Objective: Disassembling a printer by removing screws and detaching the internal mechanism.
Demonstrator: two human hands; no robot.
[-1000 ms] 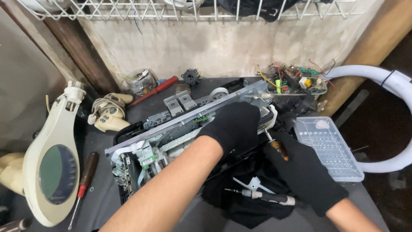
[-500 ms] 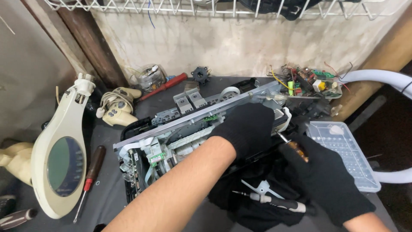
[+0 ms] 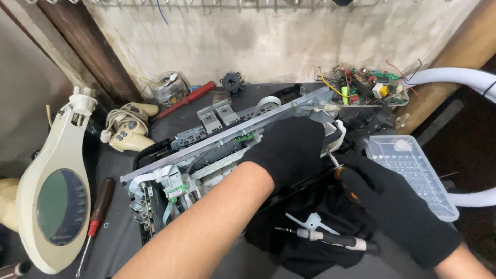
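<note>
Head view: left hand [image 3: 289,150] presses flat on printer chassis [image 3: 217,150]; right hand [image 3: 392,206] grip clenches screwdriver [image 3: 338,168] at its right edge.

L hand [image 3: 289,150], black glove, lies palm down w/ fingers curled; bare forearm runs diagonally from bottom centre. R hand [image 3: 392,204], also gloved, comes from bottom right, fingers closed in a grip, knuckles up, just beside L hand.
</note>
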